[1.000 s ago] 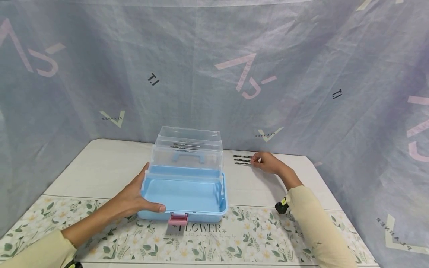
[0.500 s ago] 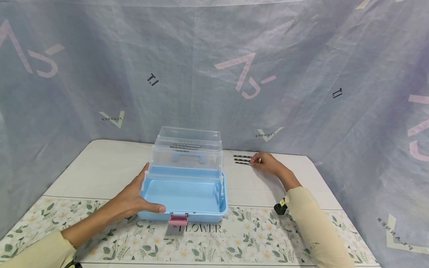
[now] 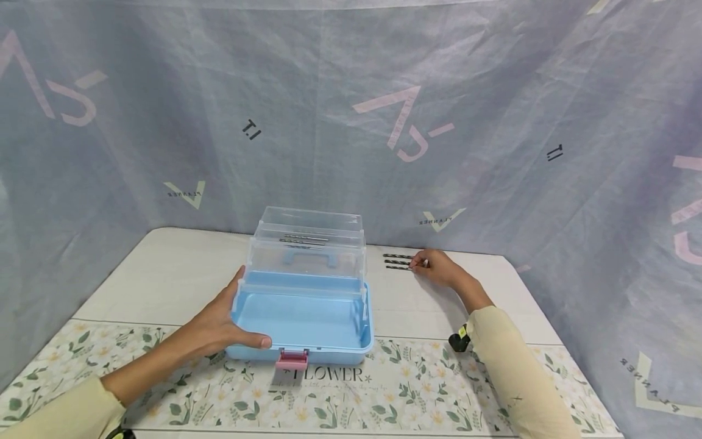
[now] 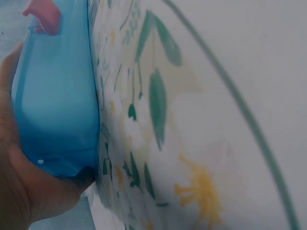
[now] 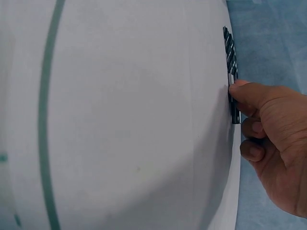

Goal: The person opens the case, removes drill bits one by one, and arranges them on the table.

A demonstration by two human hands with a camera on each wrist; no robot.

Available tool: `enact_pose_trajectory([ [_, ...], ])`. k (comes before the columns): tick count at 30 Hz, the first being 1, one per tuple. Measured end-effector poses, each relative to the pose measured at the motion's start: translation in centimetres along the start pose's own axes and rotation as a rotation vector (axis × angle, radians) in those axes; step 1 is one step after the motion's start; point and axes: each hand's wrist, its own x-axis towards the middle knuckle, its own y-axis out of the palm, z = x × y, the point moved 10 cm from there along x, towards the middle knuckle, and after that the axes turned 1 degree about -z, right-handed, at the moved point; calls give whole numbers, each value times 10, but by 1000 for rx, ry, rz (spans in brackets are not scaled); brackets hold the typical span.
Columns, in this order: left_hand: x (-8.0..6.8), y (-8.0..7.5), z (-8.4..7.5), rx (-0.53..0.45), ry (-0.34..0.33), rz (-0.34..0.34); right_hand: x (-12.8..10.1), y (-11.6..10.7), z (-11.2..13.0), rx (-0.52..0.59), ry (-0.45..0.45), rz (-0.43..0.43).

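Observation:
A light blue plastic toolbox (image 3: 340, 350) stands unfolded at the middle left, its clear stacked trays (image 3: 304, 262) raised at the back. My left hand (image 3: 214, 326) holds its left end, thumb over the front rim and fingers along the side; in the left wrist view the palm lies against the blue wall (image 4: 57, 100). Three dark twist drill bits (image 3: 396, 261) lie side by side on the table to the right. My right hand (image 3: 436, 266) pinches the shank of a drill bit (image 5: 230, 52) between thumb and fingers, covering the shank ends in the head view.
A couple of drill bits (image 3: 303, 241) show through an upper clear tray. A pink latch (image 3: 292, 360) hangs on the toolbox's front. A grey-blue printed cloth (image 3: 340, 122) hangs right behind the table (image 3: 164, 268), whose front part bears a floral pattern.

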Motion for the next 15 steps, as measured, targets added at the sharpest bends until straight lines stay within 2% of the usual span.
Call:
enact_pose_trajectory([
  [15, -1, 0, -1, -5, 0, 7, -1, -1, -1, 10, 10, -15],
])
